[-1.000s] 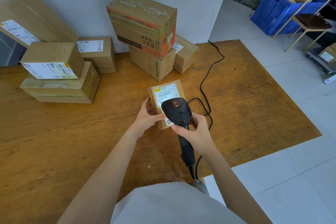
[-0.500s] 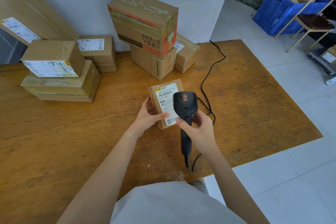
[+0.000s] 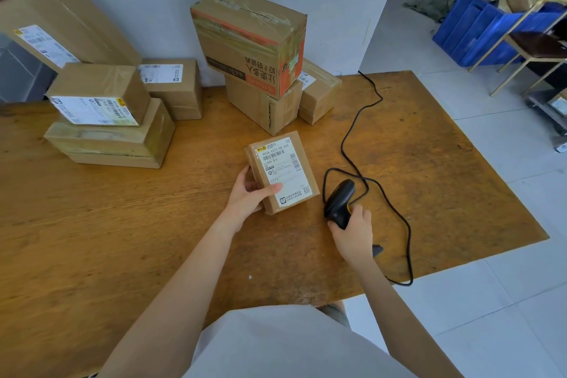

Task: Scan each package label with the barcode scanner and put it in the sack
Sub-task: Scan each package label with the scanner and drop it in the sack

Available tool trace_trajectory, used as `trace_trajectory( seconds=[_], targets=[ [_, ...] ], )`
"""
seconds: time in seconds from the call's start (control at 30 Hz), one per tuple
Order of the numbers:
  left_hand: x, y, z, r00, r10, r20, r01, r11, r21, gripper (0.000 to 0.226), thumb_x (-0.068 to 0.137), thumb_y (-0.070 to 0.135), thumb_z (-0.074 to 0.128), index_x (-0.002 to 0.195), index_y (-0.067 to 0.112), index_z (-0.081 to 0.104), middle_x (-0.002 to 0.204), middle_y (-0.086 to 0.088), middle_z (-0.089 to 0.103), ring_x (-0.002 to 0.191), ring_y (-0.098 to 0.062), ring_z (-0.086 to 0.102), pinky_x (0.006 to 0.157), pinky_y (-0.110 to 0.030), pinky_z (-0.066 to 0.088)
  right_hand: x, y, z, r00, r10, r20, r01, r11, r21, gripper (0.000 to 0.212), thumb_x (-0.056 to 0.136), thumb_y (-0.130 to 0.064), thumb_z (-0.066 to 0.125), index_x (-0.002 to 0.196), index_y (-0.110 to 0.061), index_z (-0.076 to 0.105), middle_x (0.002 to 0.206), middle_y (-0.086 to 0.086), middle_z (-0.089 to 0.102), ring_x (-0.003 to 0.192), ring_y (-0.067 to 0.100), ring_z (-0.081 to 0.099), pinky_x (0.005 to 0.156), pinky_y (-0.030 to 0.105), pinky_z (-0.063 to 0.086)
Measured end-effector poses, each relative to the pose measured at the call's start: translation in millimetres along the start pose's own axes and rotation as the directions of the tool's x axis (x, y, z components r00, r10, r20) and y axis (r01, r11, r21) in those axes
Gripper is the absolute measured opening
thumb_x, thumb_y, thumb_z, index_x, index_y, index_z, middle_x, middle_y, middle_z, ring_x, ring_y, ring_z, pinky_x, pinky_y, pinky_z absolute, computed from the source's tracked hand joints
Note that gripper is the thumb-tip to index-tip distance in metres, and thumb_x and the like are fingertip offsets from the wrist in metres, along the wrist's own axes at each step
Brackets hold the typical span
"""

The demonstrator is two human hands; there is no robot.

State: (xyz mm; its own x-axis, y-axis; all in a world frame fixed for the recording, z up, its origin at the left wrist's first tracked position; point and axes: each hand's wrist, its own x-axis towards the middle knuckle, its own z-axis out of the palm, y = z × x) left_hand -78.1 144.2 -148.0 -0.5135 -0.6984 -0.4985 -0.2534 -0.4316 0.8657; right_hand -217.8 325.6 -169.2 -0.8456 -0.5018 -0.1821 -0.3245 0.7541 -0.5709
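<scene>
A small brown package (image 3: 283,172) with a white label facing up rests on the wooden table (image 3: 92,239) near its middle. My left hand (image 3: 250,193) grips its left side, thumb lying on the label. To its right, my right hand (image 3: 352,232) holds the black barcode scanner (image 3: 339,202) low against the tabletop, the scanner's head pointing away from the package. Its black cable (image 3: 362,132) loops across the table towards the wall. No sack is in view.
Several more cardboard packages stand along the wall: a stack at the left (image 3: 107,120), a large box (image 3: 61,18) leaning behind it, and an orange-printed box (image 3: 248,40) on others at the centre. A blue bin (image 3: 478,27) and a chair (image 3: 534,46) stand on the floor at right.
My right hand has carried the scanner off the label, rightwards and down to the tabletop. The whole label now shows. My left hand has kept its hold on the package.
</scene>
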Motion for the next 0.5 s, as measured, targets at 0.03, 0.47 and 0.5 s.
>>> trace_trajectory(
  seconds=[0.03,0.47,0.5],
  targets=[
    [-1,-1,-2,1.0,-0.003,-0.019,0.002,1.0,-0.009,0.097,0.074,0.022,0.083,0.151,0.028,0.024,0.113,0.012,0.056,0.102,-0.01,0.056,0.088,-0.035,0.052,-1,2,3,1.0,0.002,0.015,-0.001,1.0,-0.028,0.058,0.083,-0.025,0.07,0.13,-0.006,0.041,0.125,0.014,0.044,0.114,0.033,0.048,0.091,0.045,0.046],
    [-30,-14,10,0.974,-0.067,-0.216,0.013,0.97,-0.244,0.073,0.079,0.04,0.076,0.142,0.023,0.044,0.129,-0.001,0.063,0.112,-0.018,0.062,0.082,-0.039,0.057,-12,-45,-8,0.951,-0.287,-0.116,0.308,0.911,0.275,0.044,0.093,-0.031,0.054,0.134,-0.016,0.046,0.133,0.002,0.049,0.127,0.019,0.038,0.106,0.041,0.032],
    [-34,-13,12,0.971,-0.066,-0.232,0.004,0.966,-0.257,0.072,0.08,0.041,0.075,0.142,0.023,0.045,0.128,0.0,0.064,0.11,-0.016,0.063,0.077,-0.035,0.057,-11,-52,-6,0.959,-0.282,-0.035,0.277,0.899,0.339,0.045,0.096,-0.035,0.051,0.137,-0.018,0.045,0.136,0.0,0.048,0.129,0.017,0.037,0.109,0.04,0.032]
  ],
)
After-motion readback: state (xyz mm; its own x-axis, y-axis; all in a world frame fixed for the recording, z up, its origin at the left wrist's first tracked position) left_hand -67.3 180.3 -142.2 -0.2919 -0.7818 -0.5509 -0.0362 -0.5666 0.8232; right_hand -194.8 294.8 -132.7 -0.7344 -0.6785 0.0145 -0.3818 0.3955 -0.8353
